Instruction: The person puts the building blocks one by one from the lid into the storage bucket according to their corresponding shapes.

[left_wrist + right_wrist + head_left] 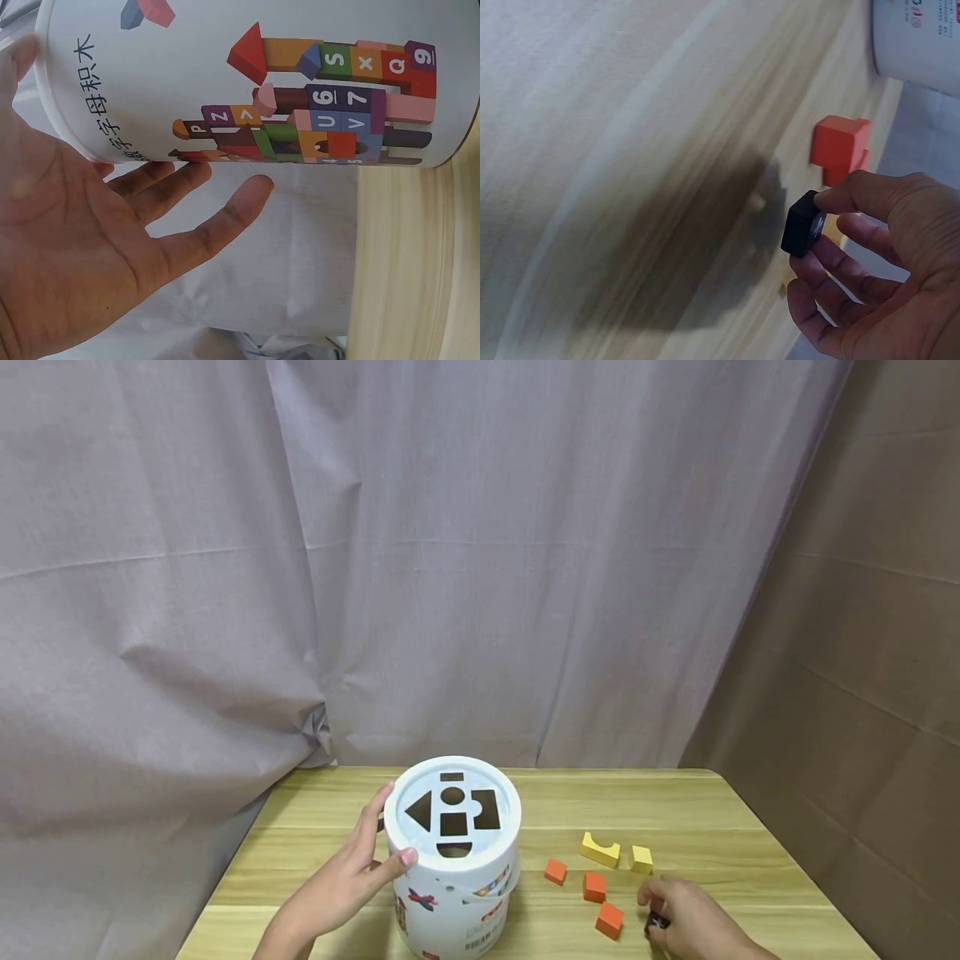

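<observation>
A white block bucket stands upright on the table, its pale lid cut with shaped holes. My left hand holds it at the upper left, thumb on the near rim and fingers around the far side; in the left wrist view, one finger stretches away from the printed wall. To the right, my right hand pinches a black block between thumb and fingertips, low over the table. A white mark shows on the block's inner face. Nearest to that hand lies an orange block.
Two more orange blocks, one at mid-table and one closer to the bucket, lie on the wooden table. Behind them are a yellow arch block and a small yellow block. Grey curtain hangs along the back edge.
</observation>
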A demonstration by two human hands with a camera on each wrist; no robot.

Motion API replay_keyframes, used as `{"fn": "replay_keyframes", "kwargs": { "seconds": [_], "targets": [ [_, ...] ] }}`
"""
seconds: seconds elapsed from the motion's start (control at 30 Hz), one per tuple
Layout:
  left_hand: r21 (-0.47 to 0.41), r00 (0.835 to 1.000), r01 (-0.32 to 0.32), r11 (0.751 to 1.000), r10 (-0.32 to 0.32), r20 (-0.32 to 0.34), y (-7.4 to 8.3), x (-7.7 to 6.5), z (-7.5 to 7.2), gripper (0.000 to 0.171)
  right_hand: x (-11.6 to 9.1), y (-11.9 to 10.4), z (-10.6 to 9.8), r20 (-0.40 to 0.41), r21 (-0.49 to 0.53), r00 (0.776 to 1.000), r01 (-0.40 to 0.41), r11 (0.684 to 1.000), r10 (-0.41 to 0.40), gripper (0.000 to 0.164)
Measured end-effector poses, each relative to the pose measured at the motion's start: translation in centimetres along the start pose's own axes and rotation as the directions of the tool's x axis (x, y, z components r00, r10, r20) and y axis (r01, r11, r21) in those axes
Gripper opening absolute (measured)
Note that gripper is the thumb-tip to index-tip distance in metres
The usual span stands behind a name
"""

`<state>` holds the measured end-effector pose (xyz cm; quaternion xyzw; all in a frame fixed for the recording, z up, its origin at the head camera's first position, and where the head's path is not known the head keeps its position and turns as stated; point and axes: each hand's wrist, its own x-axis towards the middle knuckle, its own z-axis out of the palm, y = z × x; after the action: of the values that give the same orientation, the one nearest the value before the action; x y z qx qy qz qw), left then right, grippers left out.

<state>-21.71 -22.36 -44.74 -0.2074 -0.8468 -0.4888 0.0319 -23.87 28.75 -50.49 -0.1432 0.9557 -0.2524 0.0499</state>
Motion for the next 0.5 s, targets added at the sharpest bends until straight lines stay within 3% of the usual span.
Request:
{"fn": "replay_keyframes", "kwargs": {
  "seconds": [0.17,0.3,0.5],
  "targets": [
    [-0.003,1.0,0.005,1.0,-0.005,0.0,-0.1,0.1,0.0,0.097,0.2,-0.9,-0.8,-0.031,0.018,0.999,0.04,0.999,-0.04,0.03],
    [-0.005,1.0,-0.007,1.0,0.007,0.003,0.0,0.0,0.0,0.097,0.3,-1.8,-1.4,-0.076,-0.026,0.993,0.085,0.996,-0.087,0.031],
    [-0.001,1.0,-0.005,1.0,0.005,-0.003,0.0,0.0,0.0,0.097,0.1,-2.6,-1.9,-0.166,-0.07,0.959,0.222,0.973,-0.231,0.037]
  ]
}}
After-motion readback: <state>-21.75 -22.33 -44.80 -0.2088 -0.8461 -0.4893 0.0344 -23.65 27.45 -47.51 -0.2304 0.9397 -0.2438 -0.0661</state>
